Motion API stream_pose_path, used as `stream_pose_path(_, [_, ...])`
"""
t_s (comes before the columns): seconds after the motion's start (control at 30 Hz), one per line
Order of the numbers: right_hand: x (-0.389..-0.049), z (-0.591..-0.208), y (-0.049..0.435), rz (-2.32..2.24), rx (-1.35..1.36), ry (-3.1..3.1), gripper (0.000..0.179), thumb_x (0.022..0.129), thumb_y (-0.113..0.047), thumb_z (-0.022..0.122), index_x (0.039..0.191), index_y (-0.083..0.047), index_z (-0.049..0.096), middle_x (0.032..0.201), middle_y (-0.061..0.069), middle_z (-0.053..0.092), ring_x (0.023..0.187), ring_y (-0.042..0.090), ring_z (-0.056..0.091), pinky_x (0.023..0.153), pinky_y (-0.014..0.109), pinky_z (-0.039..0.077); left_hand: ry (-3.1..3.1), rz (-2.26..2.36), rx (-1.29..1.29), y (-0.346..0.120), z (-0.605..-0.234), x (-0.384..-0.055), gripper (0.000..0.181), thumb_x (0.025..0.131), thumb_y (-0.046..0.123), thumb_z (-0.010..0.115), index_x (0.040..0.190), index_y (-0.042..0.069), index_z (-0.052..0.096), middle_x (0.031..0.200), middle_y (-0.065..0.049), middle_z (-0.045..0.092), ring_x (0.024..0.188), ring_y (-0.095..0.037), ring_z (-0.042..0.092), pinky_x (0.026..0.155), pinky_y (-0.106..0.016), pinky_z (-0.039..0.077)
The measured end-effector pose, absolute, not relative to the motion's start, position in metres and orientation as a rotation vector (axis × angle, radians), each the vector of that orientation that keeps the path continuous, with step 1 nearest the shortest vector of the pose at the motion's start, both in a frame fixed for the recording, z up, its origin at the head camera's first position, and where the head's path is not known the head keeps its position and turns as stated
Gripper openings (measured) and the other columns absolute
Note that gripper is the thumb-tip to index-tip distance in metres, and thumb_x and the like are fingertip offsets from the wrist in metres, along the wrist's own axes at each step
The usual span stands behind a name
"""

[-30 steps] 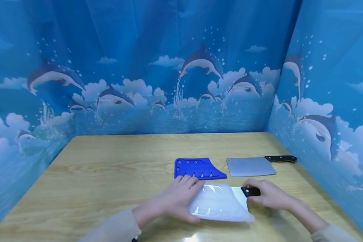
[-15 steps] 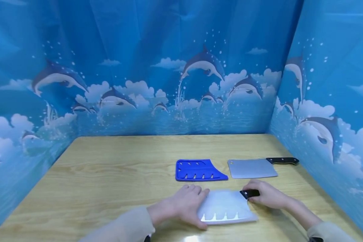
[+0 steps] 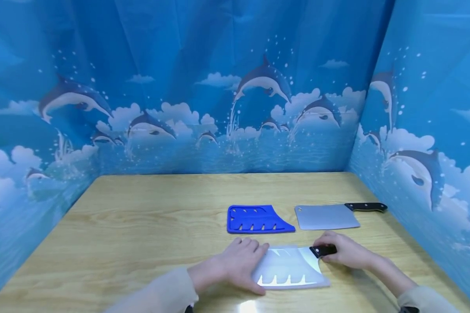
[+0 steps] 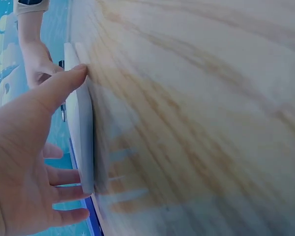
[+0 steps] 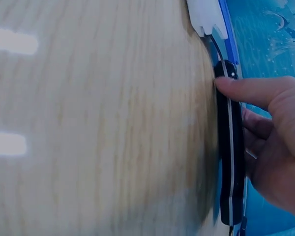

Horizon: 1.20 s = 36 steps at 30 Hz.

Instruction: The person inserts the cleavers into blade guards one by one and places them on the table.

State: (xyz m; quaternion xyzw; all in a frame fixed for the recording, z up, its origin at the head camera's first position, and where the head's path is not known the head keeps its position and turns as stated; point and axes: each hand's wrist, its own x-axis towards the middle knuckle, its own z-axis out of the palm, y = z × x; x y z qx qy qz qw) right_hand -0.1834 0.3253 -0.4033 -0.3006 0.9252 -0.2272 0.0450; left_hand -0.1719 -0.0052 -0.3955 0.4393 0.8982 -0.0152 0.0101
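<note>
Cleaver [image 3: 314,261] in a white sheath [image 3: 286,266], at 5 o'clock of centre in the head view, lying on the wooden table [image 3: 141,217]. My left hand [image 3: 243,266] spans the sheath's 9 o'clock end, thumb on the near edge, fingers over the far one. My right hand [image 3: 346,250] pinches the black handle [image 3: 324,251] at 2 o'clock, fingers closed well in. A strip of blade shows between sheath and handle. Blue sheath [image 3: 256,219] at 11 o'clock of mine, second cleaver [image 3: 327,216] at 1 o'clock, neither touched.

Left wrist view: the white sheath is edge-on at 9 o'clock, my thumb and fingers set wide across it. Judged a light, semi-stiff plastic shell, glossy and likely to slide; best held by both long edges, clear of the mouth.

Right wrist view: handle between 3 and 4 o'clock, thumb on one face, fingers behind. I expect the steel to be stiff and blade-heavy; hold the handle close to the blade, off the cutting edge.
</note>
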Motion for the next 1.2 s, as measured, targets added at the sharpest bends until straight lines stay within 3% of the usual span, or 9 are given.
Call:
stream_pose_path(0.17, [-0.184,-0.399,0.337,-0.826,-0.812,2.776,0.041,0.080,-0.028,0.071,0.111,-0.003,0.062,0.103,0.002,0.060,0.091,0.012,0.056,0.076,0.031,0.048,2.816,0.005,1.333,-0.011,-0.394,-0.176,0.107,0.066,0.079,0.054,0.144,0.010,0.031,0.133,-0.008,0.046,0.121,-0.022,0.042,0.100,-0.043,0.034])
stream_pose_path(0.37, [-0.188,-0.393,0.362,-0.881,-0.827,3.044,0.035,0.080,-0.010,0.070,0.110,0.005,0.061,0.099,0.013,0.064,0.089,0.011,0.057,0.069,0.029,0.049,2.891,0.126,1.190,-0.022,-0.386,-0.198,0.104,0.070,0.074,0.056,0.145,0.008,0.027,0.140,-0.013,0.039,0.128,-0.031,0.035,0.103,-0.051,0.028])
stream_pose_path(0.5, [-0.195,-0.383,0.382,-0.837,-0.697,3.223,0.038,0.080,-0.005,0.069,0.115,0.007,0.057,0.109,0.020,0.060,0.097,0.025,0.056,0.075,0.042,0.047,2.941,0.247,1.071,-0.031,-0.381,-0.218,0.103,0.072,0.068,0.061,0.146,0.006,0.026,0.143,-0.017,0.034,0.132,-0.036,0.029,0.105,-0.053,0.024])
stream_pose_path(0.7, [-0.211,-0.370,0.412,-0.751,-0.421,3.257,0.051,0.082,-0.006,0.067,0.124,0.013,0.046,0.121,0.034,0.045,0.109,0.052,0.040,0.084,0.062,0.035,2.979,0.307,0.922,-0.039,-0.380,-0.248,0.104,0.071,0.065,0.064,0.146,0.007,0.023,0.145,-0.019,0.030,0.134,-0.037,0.023,0.107,-0.053,0.018])
stream_pose_path(0.87, [-0.227,-0.371,0.437,-0.716,-0.384,3.257,0.057,0.077,0.000,0.066,0.125,0.018,0.040,0.123,0.040,0.039,0.110,0.057,0.034,0.087,0.065,0.029,2.943,0.286,0.815,-0.036,-0.383,-0.266,0.108,0.068,0.066,0.066,0.147,0.008,0.021,0.147,-0.019,0.026,0.135,-0.038,0.020,0.108,-0.054,0.014])
stream_pose_path(1.2, [-0.249,-0.381,0.457,-0.550,-0.393,3.155,0.062,0.077,-0.005,0.068,0.125,0.021,0.038,0.124,0.044,0.035,0.110,0.060,0.032,0.089,0.067,0.027,2.781,0.127,0.725,-0.015,-0.385,-0.273,0.116,0.062,0.075,0.064,0.150,0.016,0.015,0.151,-0.013,0.021,0.137,-0.034,0.018,0.109,-0.052,0.014])
